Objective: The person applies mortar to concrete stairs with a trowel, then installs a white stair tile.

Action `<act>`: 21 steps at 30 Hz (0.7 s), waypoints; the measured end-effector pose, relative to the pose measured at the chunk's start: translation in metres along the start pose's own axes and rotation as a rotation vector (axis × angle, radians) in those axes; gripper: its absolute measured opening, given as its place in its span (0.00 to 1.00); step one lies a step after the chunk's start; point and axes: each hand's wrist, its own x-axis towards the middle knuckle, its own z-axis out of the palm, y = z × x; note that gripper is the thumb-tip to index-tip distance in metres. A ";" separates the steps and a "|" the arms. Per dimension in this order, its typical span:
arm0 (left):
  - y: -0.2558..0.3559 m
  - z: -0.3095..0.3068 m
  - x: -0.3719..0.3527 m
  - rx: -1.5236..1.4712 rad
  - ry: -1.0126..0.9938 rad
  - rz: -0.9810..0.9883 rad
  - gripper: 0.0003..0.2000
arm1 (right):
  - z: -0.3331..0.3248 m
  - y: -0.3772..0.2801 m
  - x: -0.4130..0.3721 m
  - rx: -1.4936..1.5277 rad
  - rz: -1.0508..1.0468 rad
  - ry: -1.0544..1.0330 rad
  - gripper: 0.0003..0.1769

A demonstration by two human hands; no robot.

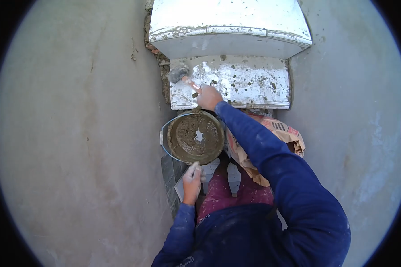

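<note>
My right hand [209, 97] is wrapped round the handle of a mallet [179, 74] with a grey, mortar-smeared head. That head is over the left end of a white step slab [254, 84] spotted with lumps of mortar. Below it stands a bucket [173, 141] of wet grey mortar with a thin blue handle. Close to the bucket's near rim is my left hand [193, 177], its fingers curled and dusty. Whether it grips the rim or some small thing is hidden.
A higher white step [231, 15] overhangs the slab. An opened paper bag [249, 160] sits right of the bucket, beside my legs. Grey plastered walls [75, 133] close in on both sides. Rough mortar and brick [164, 73] line the steps' left edge.
</note>
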 end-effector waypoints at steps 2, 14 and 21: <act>0.047 0.023 0.030 -0.097 -0.056 0.111 0.28 | -0.018 -0.011 -0.055 0.195 -0.126 0.053 0.13; 0.224 0.158 0.008 0.591 -0.705 0.613 0.13 | -0.229 0.015 -0.262 0.375 -0.294 0.544 0.56; 0.271 0.223 0.045 0.894 -1.090 0.829 0.16 | -0.260 0.062 -0.305 0.472 -0.145 0.413 0.49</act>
